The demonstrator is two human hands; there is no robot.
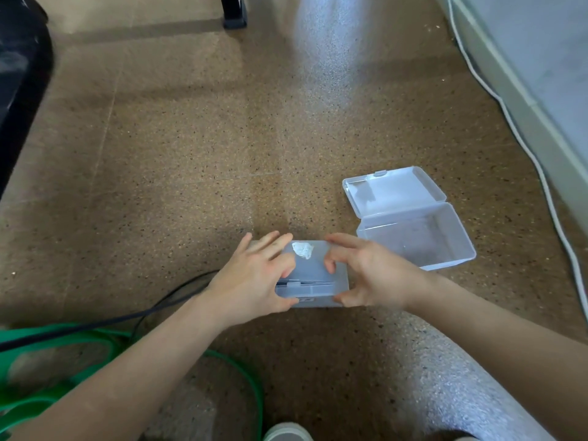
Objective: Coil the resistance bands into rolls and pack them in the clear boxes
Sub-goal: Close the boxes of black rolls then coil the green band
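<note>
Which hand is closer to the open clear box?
Right. The right hand grips the right end of the closed clear box, just beside the open clear box; the left hand grips the closed box's left end, farther away.

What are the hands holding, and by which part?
Both hold the nearer clear box: the left hand grips its left end, the right hand grips its right end.

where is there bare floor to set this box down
The widest bare floor lies beyond the box you hold, between the black furniture on the left and the white cable on the right. Crowded: the open box just right of it, and the green bands with a black cable at lower left.
</note>
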